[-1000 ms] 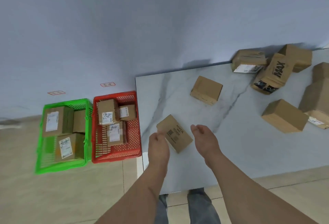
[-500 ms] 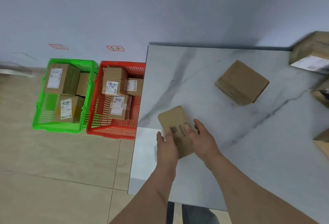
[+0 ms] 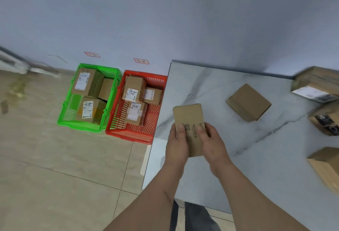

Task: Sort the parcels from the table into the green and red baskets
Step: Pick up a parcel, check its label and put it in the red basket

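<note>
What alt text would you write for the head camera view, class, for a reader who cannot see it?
Both hands, left hand and right hand, grip a flat cardboard parcel over the marble table. A green basket and a red basket on the floor hold labelled boxes.

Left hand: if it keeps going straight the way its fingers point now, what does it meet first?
The left hand points up-frame along the flat parcel it holds. Past that lies bare table, then the wall. The red basket sits off to its left, though depth is unclear.
</note>
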